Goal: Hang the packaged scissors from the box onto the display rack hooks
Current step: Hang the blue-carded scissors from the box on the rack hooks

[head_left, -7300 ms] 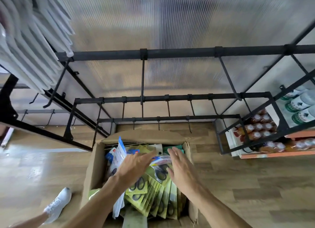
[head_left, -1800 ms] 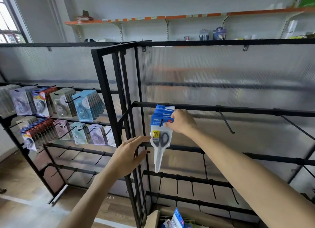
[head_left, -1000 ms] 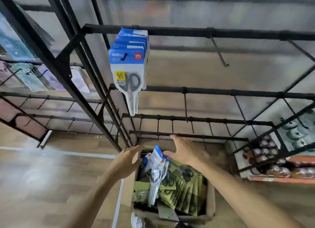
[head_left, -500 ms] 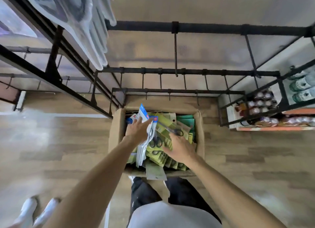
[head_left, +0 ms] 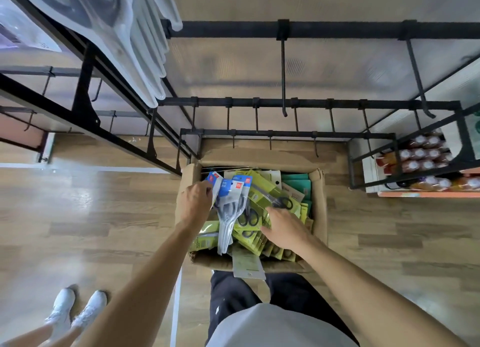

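An open cardboard box (head_left: 320,211) stands on the floor below me, full of packaged scissors. My left hand (head_left: 195,203) grips the top of a bunch of blue-headed clear scissor packs (head_left: 228,211) at the box's left side. My right hand (head_left: 284,228) reaches into the pile of green-carded scissor packs (head_left: 259,190), fingers down among them; whether it holds one I cannot tell. The black display rack (head_left: 285,29) rises behind the box with bare hooks (head_left: 283,79). White scissor packs hanging from an upper hook (head_left: 135,35) fill the top left.
A second black rack (head_left: 85,107) runs off to the left. At the right a low shelf holds bottles (head_left: 426,157). Another person's white shoes (head_left: 75,310) stand on the wooden floor at the lower left. My own legs are just behind the box.
Since hanging packs on the upper hook I have bent back over the box. Both hands have gone into it; the left now grips blue packs, the right has sunk into the green ones.
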